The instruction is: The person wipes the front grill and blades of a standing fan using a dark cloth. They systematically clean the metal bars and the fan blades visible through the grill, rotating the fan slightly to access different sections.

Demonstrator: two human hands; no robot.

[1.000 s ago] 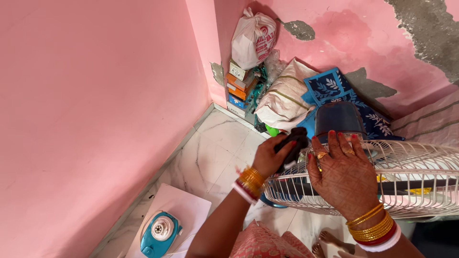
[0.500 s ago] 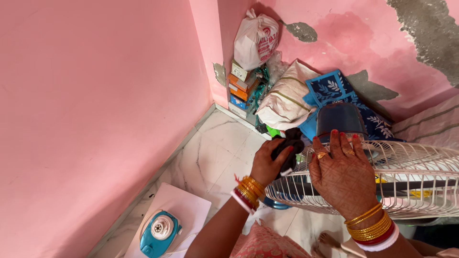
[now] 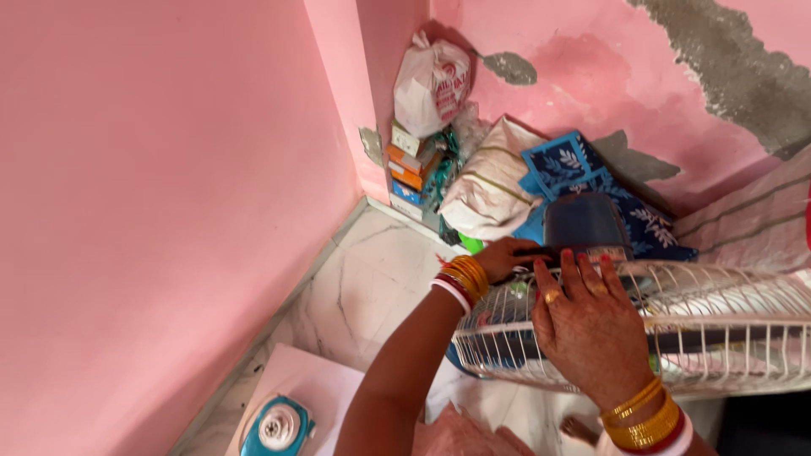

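Pink walls [image 3: 169, 169] meet in a corner above a white marble floor [image 3: 372, 287], with grey patches where the paint has flaked off the far wall. Stacked in that corner are small cardboard boxes [image 3: 407, 169] in orange, white and blue, and on top of them sits a knotted white plastic bag [image 3: 431, 84], full, though what is inside cannot be made out. Beside it leans a cream cloth bundle [image 3: 490, 181], tied shut, and a dark blue fabric with a white leaf print [image 3: 574, 165].

Low in front of the person lies a table fan: its white wire fan guard [image 3: 726, 325] is tipped nearly flat, the cage's long axis running left to right across the view, with the dark blue motor housing [image 3: 585, 224] at the far edge pointing toward the corner pile. Dark blades show through the wires.

The right hand [image 3: 591, 325] lies palm down on the guard, fingers spread and pressed on the wires, gold bangles at the wrist. The left hand [image 3: 503, 257] reaches along the guard's left rim toward the motor housing, fingers curled around something dark there; what exactly it grips cannot be told. Gold, red and white bangles ring that wrist.

Down on the floor near the person's left arm, a teal and white clothes iron [image 3: 277, 429] rests on a pale board [image 3: 321, 388].
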